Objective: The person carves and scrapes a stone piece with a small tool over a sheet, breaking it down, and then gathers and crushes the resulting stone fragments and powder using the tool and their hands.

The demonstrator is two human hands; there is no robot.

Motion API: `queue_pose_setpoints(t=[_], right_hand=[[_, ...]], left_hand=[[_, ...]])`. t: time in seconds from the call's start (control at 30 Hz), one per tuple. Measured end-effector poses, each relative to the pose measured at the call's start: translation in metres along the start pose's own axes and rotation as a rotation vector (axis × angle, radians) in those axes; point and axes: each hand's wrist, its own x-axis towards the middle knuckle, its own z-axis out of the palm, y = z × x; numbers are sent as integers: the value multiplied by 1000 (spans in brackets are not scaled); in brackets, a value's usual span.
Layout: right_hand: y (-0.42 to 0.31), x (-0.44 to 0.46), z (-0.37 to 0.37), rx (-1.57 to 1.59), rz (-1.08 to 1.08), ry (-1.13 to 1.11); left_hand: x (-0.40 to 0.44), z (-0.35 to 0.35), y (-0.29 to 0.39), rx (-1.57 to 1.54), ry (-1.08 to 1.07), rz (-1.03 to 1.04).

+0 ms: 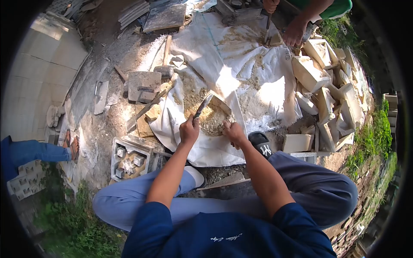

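My left hand [189, 130] is closed round the handle of a metal-bladed tool [203, 106], its blade slanting up and to the right. To its right, my right hand [233, 132] has curled fingers at the lower end of a pale, narrow slab [220, 103], which stands at the edge of a heap of yellowish rubble [211, 122]. The heap rests on a white cloth sheet [215, 157] in front of my folded legs. The tool's tip is close to the slab's upper end.
A mallet [164, 71] and a flat trowel [144, 86] lie left of the sheet. A box mould [129, 159] is near my left knee. Pale cast pieces [325, 99] are piled right. Another person's hands [294, 32] work at the top; another person's leg [43, 152] shows left.
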Motion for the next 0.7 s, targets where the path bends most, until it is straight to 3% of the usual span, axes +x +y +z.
queue_pose_setpoints(t=[0.1,0.27,0.37,0.47,0.53,0.6,0.7], right_hand=[[-1,1,-3,-22,0,20],[0,4,-3,-63,38,0],[-3,-4,-3,-29,-15,22],[-5,-4,-4,-11,28,-13],[2,4,-2,-14,16,-16],[2,6,-3,-11,0,-13],[0,-2,-6,-45,47,-28]], left_hand=[[-19,-1,-12,355,-491,-186],[-7,-8,9,414,-410,-183],[-6,-7,16,217,-96,26],[-6,0,14,100,-15,62],[-21,6,-2,113,-94,-1],[-30,5,-6,416,-444,-129],[-17,0,7,426,-469,-220]])
